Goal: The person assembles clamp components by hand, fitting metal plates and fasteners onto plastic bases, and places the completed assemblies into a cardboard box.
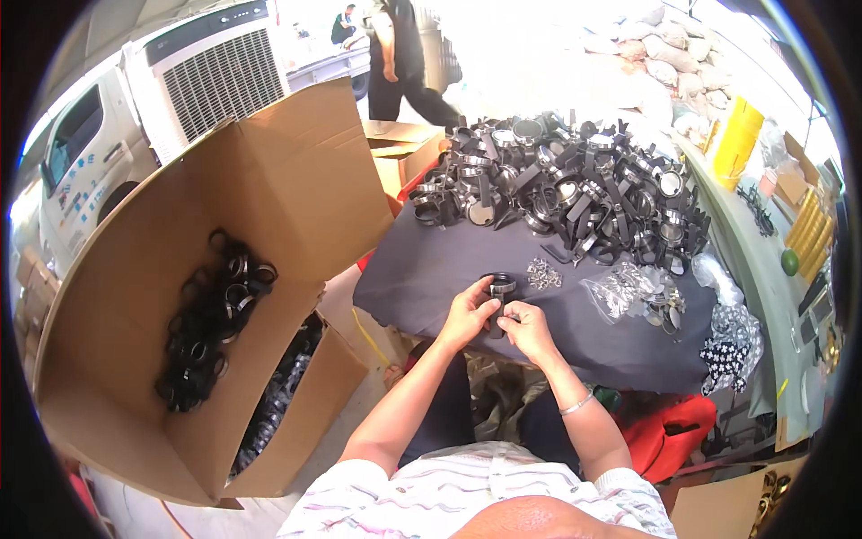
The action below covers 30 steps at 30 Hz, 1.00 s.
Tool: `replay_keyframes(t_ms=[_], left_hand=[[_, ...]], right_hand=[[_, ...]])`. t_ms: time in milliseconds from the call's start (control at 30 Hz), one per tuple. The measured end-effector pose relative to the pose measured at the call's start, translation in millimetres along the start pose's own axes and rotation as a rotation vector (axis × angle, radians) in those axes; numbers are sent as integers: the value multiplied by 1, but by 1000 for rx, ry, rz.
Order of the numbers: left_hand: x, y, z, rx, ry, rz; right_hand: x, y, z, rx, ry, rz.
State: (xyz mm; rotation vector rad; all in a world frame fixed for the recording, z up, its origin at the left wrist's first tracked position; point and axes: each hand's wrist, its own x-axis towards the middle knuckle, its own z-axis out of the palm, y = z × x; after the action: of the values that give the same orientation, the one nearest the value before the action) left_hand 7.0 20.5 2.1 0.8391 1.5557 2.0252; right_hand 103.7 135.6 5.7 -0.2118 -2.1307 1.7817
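Note:
My left hand (468, 318) grips a black round part with a metal rim and a short stem (503, 286), near the front edge of the dark cloth-covered table (422, 260). The ring points away from me, and the fingers close on its stem. Against the lower end of the same stem, my right hand (528, 331) pinches with thumb and fingers. A small heap of tiny metal pieces (544, 273) lies just beyond my hands. To its right are a clear plastic bag of small metal parts (616, 292) and several loose shiny discs (670, 312).
A large heap of similar black-and-silver parts (575, 184) covers the table's far side. At the left stands a big open cardboard box (108, 305) holding black rings (211, 323), beside a lower carton (337, 364). A person (395, 58) is beyond the table; a red bag (669, 440) hangs at right.

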Motion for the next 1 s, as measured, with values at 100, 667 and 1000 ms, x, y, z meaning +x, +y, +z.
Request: replay_keyframes(t_ms=[100, 667, 1000], left_hand=[[2, -3, -2, 47, -24, 19], [-1, -3, -5, 43, -27, 12], [3, -5, -3, 42, -23, 9]], right_hand=[[-1, -1, 0, -11, 8, -52], [-3, -8, 3, -18, 8, 8], [1, -10, 1, -47, 24, 42]])
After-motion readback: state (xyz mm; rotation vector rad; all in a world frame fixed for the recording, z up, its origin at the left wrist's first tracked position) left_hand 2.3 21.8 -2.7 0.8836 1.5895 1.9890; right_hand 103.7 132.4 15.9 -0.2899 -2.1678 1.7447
